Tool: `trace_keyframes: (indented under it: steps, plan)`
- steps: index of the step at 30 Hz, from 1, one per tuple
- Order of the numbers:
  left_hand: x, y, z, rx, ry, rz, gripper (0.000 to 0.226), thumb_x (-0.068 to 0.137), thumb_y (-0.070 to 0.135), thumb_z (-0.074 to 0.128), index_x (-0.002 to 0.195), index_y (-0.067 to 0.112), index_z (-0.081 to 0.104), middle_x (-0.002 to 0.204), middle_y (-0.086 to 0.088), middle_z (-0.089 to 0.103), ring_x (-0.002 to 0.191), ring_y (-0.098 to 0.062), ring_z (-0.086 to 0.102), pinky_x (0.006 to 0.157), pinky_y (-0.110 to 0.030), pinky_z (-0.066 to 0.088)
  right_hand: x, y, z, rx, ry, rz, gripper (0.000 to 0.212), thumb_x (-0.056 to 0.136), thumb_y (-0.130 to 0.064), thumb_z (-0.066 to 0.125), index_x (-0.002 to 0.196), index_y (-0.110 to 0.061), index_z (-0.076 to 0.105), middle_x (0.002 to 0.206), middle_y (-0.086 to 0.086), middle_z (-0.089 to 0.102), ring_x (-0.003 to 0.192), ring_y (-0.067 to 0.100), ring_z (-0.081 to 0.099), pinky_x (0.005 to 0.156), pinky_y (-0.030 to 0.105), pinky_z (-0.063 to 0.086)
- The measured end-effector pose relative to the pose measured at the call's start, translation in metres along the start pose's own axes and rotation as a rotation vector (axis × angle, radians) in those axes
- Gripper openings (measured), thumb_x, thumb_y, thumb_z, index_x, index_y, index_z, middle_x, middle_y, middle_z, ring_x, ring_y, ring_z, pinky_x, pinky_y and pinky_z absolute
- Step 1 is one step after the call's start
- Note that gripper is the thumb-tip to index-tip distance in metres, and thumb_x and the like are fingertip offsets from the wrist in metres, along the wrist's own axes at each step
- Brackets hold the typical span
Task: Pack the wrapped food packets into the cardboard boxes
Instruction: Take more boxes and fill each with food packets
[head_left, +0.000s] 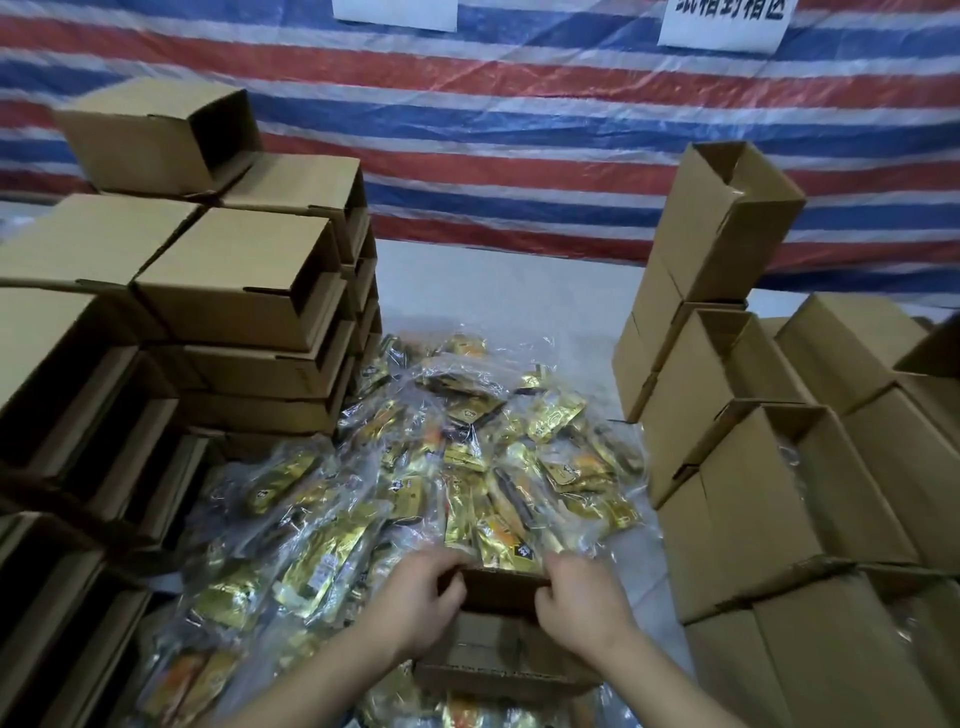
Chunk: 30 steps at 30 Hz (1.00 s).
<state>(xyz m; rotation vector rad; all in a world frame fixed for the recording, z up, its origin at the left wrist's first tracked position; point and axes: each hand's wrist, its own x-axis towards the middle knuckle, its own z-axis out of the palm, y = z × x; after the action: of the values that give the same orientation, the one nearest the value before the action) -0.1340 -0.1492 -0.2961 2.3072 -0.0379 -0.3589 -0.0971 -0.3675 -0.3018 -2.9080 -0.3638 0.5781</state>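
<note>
Right down at the near edge of the worktop (509, 291), both hands are on one small cardboard box (501, 631) that sits on top of the heap of packets. The left hand (415, 603) grips the box's left side, its fingers (436, 564) curled over the far rim, and the right hand (584, 605) grips the right side the same way, thumb inside the opening. The box's mouth faces up and slightly away from the person; its long axis looks to run towards the person, though the near end is hidden by the wrists.

Beyond the hands lies the pile of wrapped food packets (467, 457), gold and orange pieces in clear film, lying flat and pointing every which way, with no common direction. It fills the middle of the worktop between two walls of cartons.

On the left, stacked empty boxes (234, 291) lie on their sides, with open mouths turned right. On the right, taller stacked boxes (727, 457) stand with openings upward. Behind everything hangs a red, white and blue striped tarpaulin (519, 130), with two white paper signs (724, 23) fixed to it.
</note>
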Motion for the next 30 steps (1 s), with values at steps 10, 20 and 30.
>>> trace_keyframes:
  steps: [10, 20, 30]
  plan:
    - [0.006, 0.004, 0.009, 0.022, 0.033, 0.059, 0.022, 0.095, 0.035, 0.054, 0.114, 0.033, 0.067, 0.104, 0.026, 0.057, 0.1, 0.009, 0.051, 0.084, -0.004, 0.036, -0.001, 0.017, -0.016, 0.08, -0.006, -0.141, 0.049, 0.083, -0.06, 0.045, 0.116, -0.025, 0.056, 0.106, -0.006, 0.061, 0.097, 0.017, 0.058, 0.081, 0.033, 0.049]
    - [0.035, 0.032, -0.007, 0.154, 0.059, 0.087, 0.035, 0.098, 0.052, 0.048, 0.118, 0.03, 0.065, 0.115, 0.019, 0.062, 0.102, 0.006, 0.053, 0.084, -0.005, 0.036, 0.021, 0.041, -0.03, 0.322, -0.061, -0.128, 0.072, 0.091, -0.075, 0.02, 0.13, -0.026, 0.056, 0.129, -0.007, 0.06, 0.116, 0.012, 0.055, 0.094, 0.03, 0.046]
    - [0.196, 0.047, 0.032, 1.103, -0.305, 0.353, 0.073, 0.089, 0.007, 0.056, 0.154, 0.017, 0.024, 0.156, -0.011, 0.033, 0.144, -0.033, 0.032, 0.119, -0.052, 0.026, 0.082, 0.088, -0.057, 0.56, 0.114, 0.127, 0.04, 0.101, -0.056, 0.037, 0.113, -0.027, 0.061, 0.1, -0.011, 0.063, 0.091, 0.009, 0.059, 0.071, 0.029, 0.043]
